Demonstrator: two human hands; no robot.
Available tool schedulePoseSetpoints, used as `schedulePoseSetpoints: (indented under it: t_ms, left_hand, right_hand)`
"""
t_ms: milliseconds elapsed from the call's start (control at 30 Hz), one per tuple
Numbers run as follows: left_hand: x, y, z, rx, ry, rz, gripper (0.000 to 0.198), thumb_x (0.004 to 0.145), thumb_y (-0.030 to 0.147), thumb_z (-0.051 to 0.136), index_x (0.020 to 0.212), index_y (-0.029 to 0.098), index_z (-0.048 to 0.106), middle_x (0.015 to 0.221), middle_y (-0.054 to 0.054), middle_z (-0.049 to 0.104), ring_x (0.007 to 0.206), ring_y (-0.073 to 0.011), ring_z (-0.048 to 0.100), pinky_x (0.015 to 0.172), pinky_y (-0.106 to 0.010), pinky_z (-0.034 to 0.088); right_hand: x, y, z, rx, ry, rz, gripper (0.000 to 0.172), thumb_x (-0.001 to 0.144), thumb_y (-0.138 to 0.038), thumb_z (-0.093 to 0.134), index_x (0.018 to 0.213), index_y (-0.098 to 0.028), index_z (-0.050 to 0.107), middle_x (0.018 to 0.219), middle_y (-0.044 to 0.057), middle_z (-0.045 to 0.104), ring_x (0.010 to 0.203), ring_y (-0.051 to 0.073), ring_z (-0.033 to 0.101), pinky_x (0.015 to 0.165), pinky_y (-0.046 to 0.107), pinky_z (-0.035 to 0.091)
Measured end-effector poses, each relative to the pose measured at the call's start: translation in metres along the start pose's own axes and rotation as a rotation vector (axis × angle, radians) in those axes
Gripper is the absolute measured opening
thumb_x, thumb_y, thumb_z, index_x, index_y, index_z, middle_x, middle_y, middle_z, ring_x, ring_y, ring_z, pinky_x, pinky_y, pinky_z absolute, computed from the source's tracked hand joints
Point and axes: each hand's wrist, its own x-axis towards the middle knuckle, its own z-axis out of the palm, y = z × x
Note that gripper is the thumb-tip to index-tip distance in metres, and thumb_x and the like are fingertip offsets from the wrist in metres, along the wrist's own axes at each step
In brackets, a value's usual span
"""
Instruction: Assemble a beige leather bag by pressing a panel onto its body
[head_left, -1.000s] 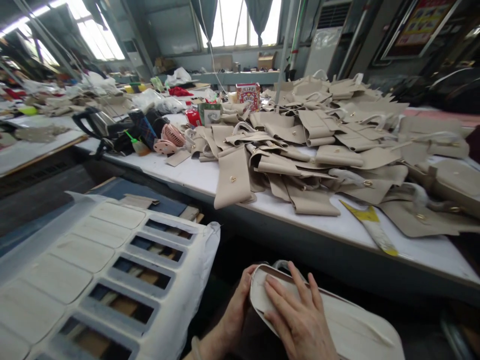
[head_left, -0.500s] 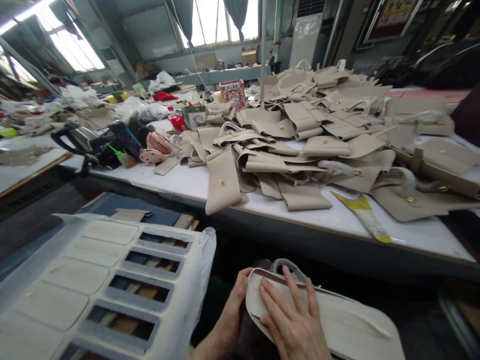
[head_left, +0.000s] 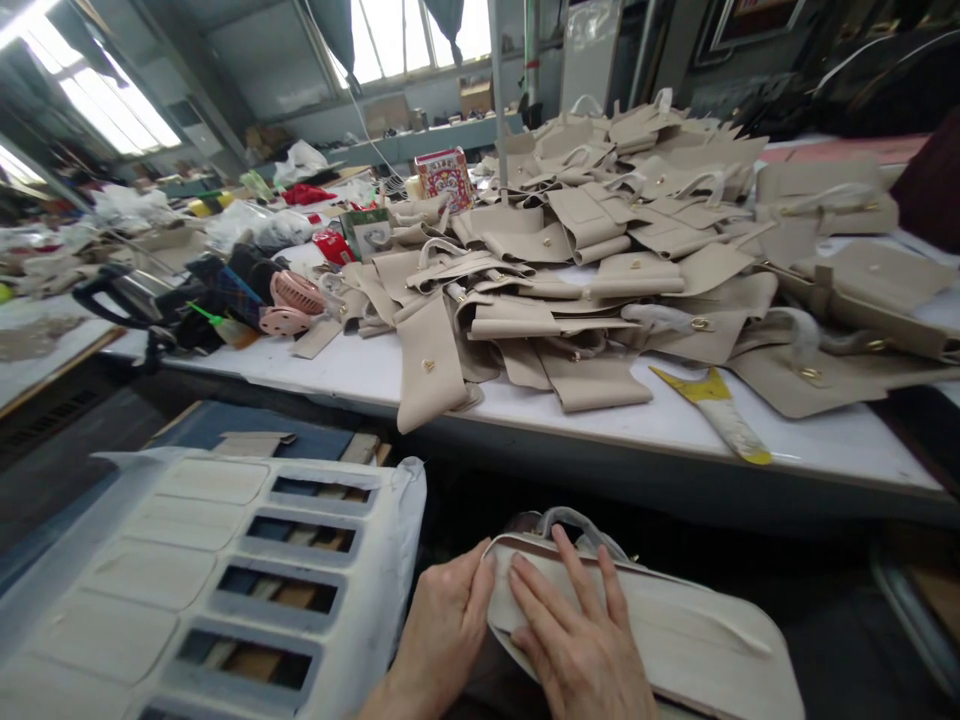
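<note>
A worker's two hands pressed on one cream bag panel (head_left: pixel 660 630) held low, below the front edge of the white worktable (head_left: pixel 360 365). The right hand (head_left: pixel 581 645) lay flat on the panel's top face, fingers spread and extended, gripping nothing. The left hand (head_left: pixel 442 630) cupped the panel's near-left rounded end, thumb on the rim, fingers curled under; how tightly it held couldn't be told. One wrapped handle loop (head_left: pixel 570 522) stuck up just beyond the right fingertips, at the panel's far edge.

To the left of the left hand, close by, lay one white die-cut sheet (head_left: pixel 187 560) w/ five open rectangular slots visible (lowest one cut off by the frame edge) and approx. four uncut rounded shapes beside them.

Up and ahead of both hands, the table carried a heap of beige bag pieces (head_left: pixel 592 240), too many and too overlapped to count; one long strap piece (head_left: pixel 429 365) hung over the table edge. One yellow-tipped glue tube (head_left: pixel 716 412) lay ahead-right of the right hand. Farther ahead-left: two pink round fan parts (head_left: pixel 289 302), one red-patterned box (head_left: pixel 445 176).
</note>
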Motion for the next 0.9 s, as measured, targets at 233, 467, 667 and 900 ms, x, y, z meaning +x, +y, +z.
schedulePoseSetpoints:
  t_ms: [233, 467, 667, 900]
  left_hand:
    - [-0.002, -0.002, 0.008, -0.092, 0.012, -0.049, 0.038, 0.104, 0.037, 0.039, 0.113, 0.023, 0.072, 0.092, -0.002, 0.074, 0.078, -0.0164, 0.067, 0.07, -0.022, 0.048]
    - [-0.004, -0.003, 0.004, -0.167, 0.024, -0.094, 0.038, 0.101, 0.044, 0.045, 0.116, 0.023, 0.073, 0.102, -0.004, 0.075, 0.086, -0.0208, 0.067, 0.079, -0.027, 0.05]
    - [0.003, -0.027, 0.007, -0.892, -0.143, -0.404, 0.061, 0.098, 0.063, 0.036, 0.126, 0.018, 0.067, 0.127, -0.01, 0.067, 0.12, -0.0298, 0.058, 0.105, -0.043, 0.042]
    - [0.008, -0.051, 0.04, -1.504, -0.262, -0.542, 0.057, 0.087, 0.054, 0.067, 0.132, 0.019, 0.062, 0.129, -0.01, 0.067, 0.134, -0.03, 0.05, 0.118, -0.041, 0.028]
  right_hand:
    - [-0.002, -0.002, 0.0, 0.022, 0.001, 0.024, 0.031, 0.098, -0.023, 0.047, 0.12, -0.021, 0.069, 0.131, -0.01, 0.066, 0.15, 0.023, 0.018, 0.126, 0.047, -0.002]
    - [-0.001, -0.002, -0.003, 0.022, 0.015, 0.03, 0.031, 0.1, -0.026, 0.046, 0.12, -0.022, 0.069, 0.13, -0.01, 0.066, 0.148, 0.023, 0.022, 0.126, 0.047, -0.001]
    - [0.002, -0.001, -0.003, 0.028, 0.03, 0.033, 0.031, 0.099, -0.029, 0.047, 0.119, -0.022, 0.07, 0.129, -0.01, 0.067, 0.146, 0.023, 0.025, 0.126, 0.045, 0.0]
    - [0.0, -0.001, -0.002, 0.02, 0.005, 0.049, 0.03, 0.098, -0.031, 0.049, 0.12, -0.025, 0.069, 0.131, -0.012, 0.065, 0.143, 0.024, 0.03, 0.125, 0.047, 0.0]
